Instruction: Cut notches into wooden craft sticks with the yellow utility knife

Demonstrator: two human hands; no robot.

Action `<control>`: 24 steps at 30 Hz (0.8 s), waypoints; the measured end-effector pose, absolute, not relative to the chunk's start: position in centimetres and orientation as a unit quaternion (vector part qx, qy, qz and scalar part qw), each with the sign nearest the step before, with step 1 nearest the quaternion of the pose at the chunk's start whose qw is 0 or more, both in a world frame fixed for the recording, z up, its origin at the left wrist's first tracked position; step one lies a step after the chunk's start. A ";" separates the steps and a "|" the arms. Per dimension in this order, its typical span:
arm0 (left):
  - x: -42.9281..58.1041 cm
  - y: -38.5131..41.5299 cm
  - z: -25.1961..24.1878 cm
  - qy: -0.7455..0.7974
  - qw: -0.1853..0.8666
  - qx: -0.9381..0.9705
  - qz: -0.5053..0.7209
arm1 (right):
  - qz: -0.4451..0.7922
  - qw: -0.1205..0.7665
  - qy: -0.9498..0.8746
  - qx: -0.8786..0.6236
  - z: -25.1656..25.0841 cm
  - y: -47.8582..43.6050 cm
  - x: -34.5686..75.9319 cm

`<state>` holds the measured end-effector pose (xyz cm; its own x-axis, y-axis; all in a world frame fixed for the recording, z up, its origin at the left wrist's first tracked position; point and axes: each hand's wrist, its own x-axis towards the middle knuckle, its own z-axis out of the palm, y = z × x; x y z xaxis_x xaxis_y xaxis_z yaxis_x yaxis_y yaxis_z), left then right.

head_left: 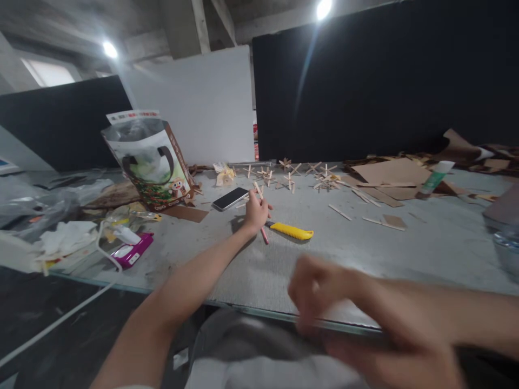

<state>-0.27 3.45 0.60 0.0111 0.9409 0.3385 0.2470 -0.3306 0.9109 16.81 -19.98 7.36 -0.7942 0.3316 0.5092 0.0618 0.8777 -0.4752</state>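
Observation:
My left hand is closed at mid-table, its fingers pinching a thin wooden stick that points up and away. Just below that hand lies a pink pen-like stick. A yellow utility knife rests to its right, the blade end partly covered by the fingers. Beyond the hand to the left is a black-screened phone. My right hand hovers over the table's front edge, fingers bent and smeared by motion. Whether it holds anything cannot be made out.
Star-like bundles of crossed wooden sticks stand along the back. Loose sticks, cardboard pieces and a green-and-white glue stick lie right. A printed bag, purple pack and white cable occupy the left.

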 end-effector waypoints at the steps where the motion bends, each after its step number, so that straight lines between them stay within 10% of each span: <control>1: -0.3 3.4 0.6 0.472 0.333 0.629 0.521 | 0.208 0.322 -0.915 -0.130 7.8 -17.8 16.4; 9: -0.3 3.3 0.6 0.456 0.331 0.641 0.522 | -0.062 0.253 -0.900 -0.351 0.8 -4.4 18.5; 24: -0.2 3.8 1.0 0.437 0.326 0.625 0.559 | 0.067 0.324 -0.803 -0.496 -1.2 -3.7 19.0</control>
